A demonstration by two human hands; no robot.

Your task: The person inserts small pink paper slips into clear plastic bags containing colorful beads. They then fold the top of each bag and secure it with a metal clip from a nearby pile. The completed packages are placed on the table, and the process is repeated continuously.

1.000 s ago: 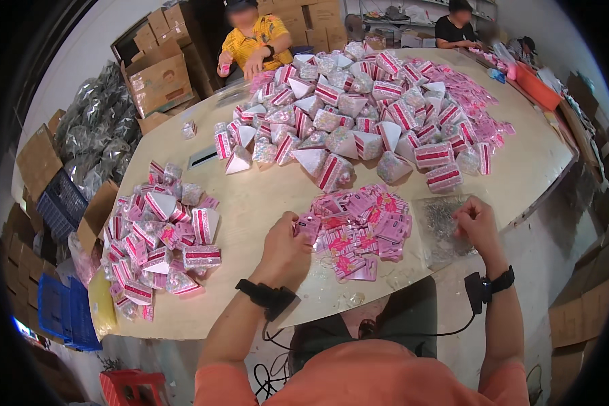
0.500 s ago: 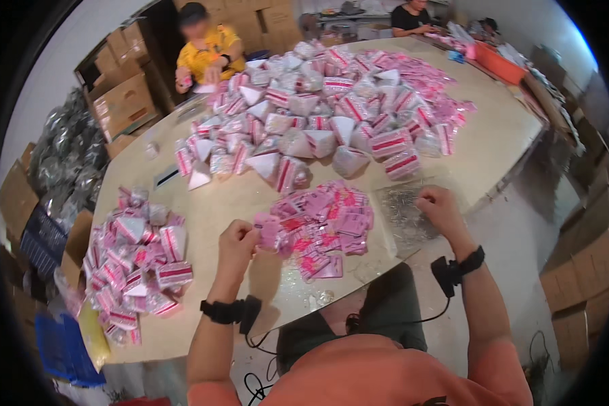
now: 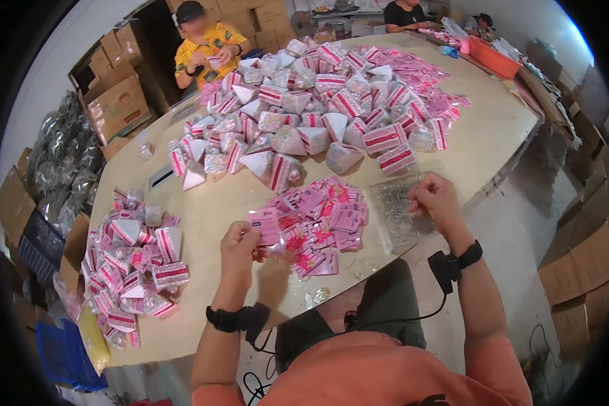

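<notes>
My left hand [image 3: 239, 245] is closed on a pink printed card [image 3: 265, 226] at the left edge of a loose heap of similar pink cards [image 3: 318, 223]. Something clear and blurred shows just below that card, too indistinct to name. My right hand [image 3: 436, 201] has its fingers pinched together over a transparent bag or sheet [image 3: 387, 227] strewn with small thin metal pieces [image 3: 400, 203]. Whatever lies between those fingertips is too small to make out. Both wrists wear black straps with cables.
Beyond the cards rises a large pile of clear packs with pink-and-white labels [image 3: 331, 101]. A smaller pile of packs [image 3: 132, 264] lies at the table's left. A co-worker in yellow [image 3: 213, 47] sits far left. Cardboard boxes [image 3: 118, 101] and an orange basin [image 3: 490, 57] stand farther off.
The pink card at my left hand now stands out flatter and more upright. My right hand stays over the metal pieces. The co-worker in yellow has raised both hands. The view has shifted slightly.
</notes>
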